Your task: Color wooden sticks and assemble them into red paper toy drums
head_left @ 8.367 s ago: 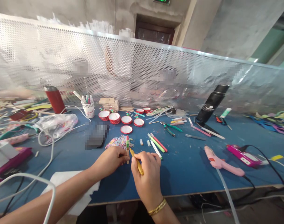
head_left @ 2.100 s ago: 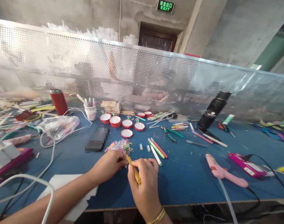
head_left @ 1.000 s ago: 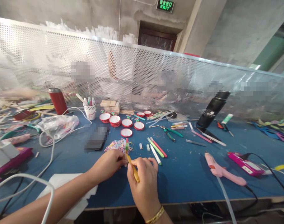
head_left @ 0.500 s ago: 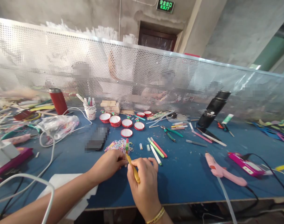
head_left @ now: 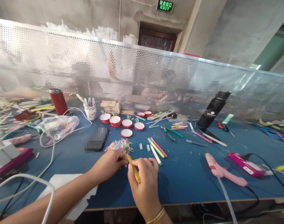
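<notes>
My left hand (head_left: 109,165) pinches the lower end of a small flat stick (head_left: 127,147) striped green and red, holding it upright on the blue table (head_left: 186,174). My right hand (head_left: 144,180) grips a yellow marker (head_left: 133,168) like a pen, its tip touching the stick. A heap of coloured rubber bands (head_left: 118,145) lies just behind the stick. Loose markers (head_left: 157,148) lie to the right of my hands.
Red-rimmed paper cups (head_left: 126,123) stand further back, beside a blurred dark object (head_left: 96,139). A pink glue gun (head_left: 222,171) and a magenta device (head_left: 245,162) lie at right. A white cable (head_left: 48,155) and white paper (head_left: 60,183) are at left. A perforated metal screen (head_left: 142,74) closes the far side.
Almost nothing differs: both hands stay on the stick and marker, the marker tip shifting only slightly against the stick.
</notes>
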Demonstrator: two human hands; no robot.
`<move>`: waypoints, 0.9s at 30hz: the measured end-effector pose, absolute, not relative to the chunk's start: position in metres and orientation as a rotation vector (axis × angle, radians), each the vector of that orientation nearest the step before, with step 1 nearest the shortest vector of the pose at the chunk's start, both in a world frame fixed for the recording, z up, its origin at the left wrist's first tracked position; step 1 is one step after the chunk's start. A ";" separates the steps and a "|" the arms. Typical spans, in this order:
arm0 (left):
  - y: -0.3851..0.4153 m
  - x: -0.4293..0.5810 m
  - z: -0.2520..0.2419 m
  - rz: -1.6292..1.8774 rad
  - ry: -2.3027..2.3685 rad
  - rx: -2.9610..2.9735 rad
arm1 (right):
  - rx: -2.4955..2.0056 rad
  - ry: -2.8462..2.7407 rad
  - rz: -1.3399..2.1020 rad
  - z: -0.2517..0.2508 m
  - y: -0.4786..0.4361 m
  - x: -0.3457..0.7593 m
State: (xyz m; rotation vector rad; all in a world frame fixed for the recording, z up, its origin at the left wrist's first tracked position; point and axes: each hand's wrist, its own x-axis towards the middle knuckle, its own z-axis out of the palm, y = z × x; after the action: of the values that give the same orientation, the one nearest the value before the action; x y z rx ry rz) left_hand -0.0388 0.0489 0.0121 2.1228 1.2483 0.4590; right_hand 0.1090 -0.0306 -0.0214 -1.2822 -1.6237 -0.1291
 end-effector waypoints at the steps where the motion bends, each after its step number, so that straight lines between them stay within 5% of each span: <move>1: 0.049 -0.039 0.012 0.463 1.249 2.122 | -1.275 -1.632 -0.123 -0.021 -0.031 0.109; 27: 0.048 -0.039 0.013 0.459 1.226 2.120 | -1.321 -1.595 -0.157 -0.021 -0.030 0.109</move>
State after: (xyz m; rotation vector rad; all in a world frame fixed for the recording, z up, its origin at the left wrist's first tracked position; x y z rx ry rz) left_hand -0.0392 0.0477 0.0132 2.1199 1.2261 0.4590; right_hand 0.1094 -0.0296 -0.0209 -1.3209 -1.5946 -0.1571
